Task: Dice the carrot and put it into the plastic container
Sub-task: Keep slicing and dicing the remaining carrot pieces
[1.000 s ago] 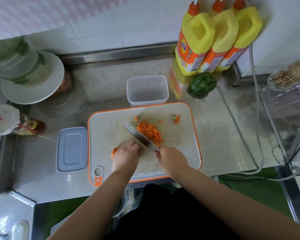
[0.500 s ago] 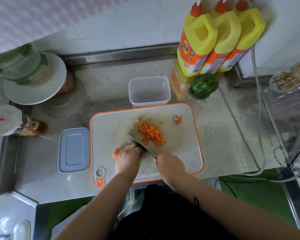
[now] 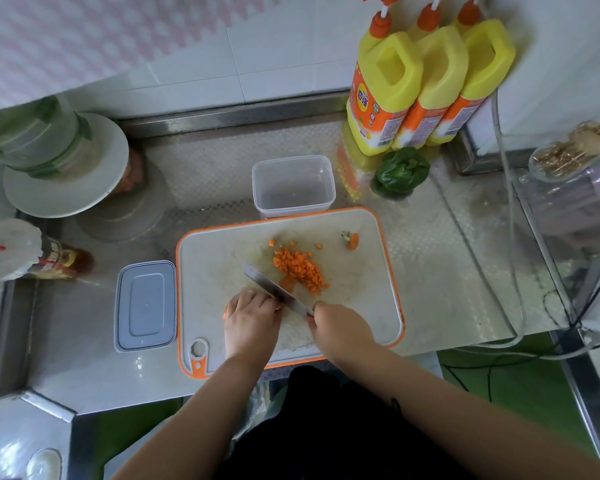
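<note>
On the white, orange-rimmed cutting board (image 3: 371, 299) lies a heap of diced carrot (image 3: 300, 268). My left hand (image 3: 252, 317) presses down on the remaining carrot piece, almost wholly hidden under the fingers; only an orange tip shows at the hand's left edge. My right hand (image 3: 340, 329) grips the handle of a knife (image 3: 274, 289), whose blade runs diagonally along my left fingertips, beside the heap. A carrot top end (image 3: 352, 241) rests at the board's far right. The clear plastic container (image 3: 293, 185) stands empty just behind the board.
The container's grey lid (image 3: 145, 304) lies left of the board. A green pepper (image 3: 400, 172) and three yellow bottles (image 3: 426, 84) stand at the back right. Stacked plates (image 3: 66, 168) and a capped cup (image 3: 11, 249) are at the left. Cables (image 3: 510, 237) run along the right.
The knife blade has shifted a little toward my left hand, away from the heap, between cuts. My view has moved slightly; both hands stay in place on the board.
</note>
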Motion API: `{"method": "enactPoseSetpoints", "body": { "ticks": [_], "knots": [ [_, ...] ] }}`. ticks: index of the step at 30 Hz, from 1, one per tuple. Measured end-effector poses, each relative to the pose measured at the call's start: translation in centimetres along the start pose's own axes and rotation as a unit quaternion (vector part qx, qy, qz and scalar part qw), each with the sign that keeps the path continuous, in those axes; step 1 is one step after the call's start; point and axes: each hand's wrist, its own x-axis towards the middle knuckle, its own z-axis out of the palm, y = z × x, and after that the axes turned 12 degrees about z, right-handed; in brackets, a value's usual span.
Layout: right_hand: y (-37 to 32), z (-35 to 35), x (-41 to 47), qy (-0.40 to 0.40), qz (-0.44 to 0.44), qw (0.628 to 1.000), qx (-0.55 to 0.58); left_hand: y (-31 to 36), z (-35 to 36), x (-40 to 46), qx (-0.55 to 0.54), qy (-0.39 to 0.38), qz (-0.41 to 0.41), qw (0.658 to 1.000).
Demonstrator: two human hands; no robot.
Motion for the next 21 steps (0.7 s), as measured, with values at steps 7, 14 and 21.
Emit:
{"method": "enactPoseSetpoints", "body": {
  "ticks": [7, 14, 21],
  "knots": [
    [-0.4, 1.3, -0.1, -0.002, 0.023, 0.999, -0.044, -0.1, 0.0, -0.1, -0.014, 0.003, -0.009, 1.0],
    [-0.8, 0.9, 1.4, -0.036, 0.04, 0.998, 0.036, -0.1, 0.2, -0.4, -0.003, 0.008, 0.022, 1.0],
    [0.1, 0.3, -0.1, -0.004, 0.005, 1.0, 0.004, 0.0, -0.3, -1.1, 0.02, 0.01, 0.045, 0.999]
  ]
}}
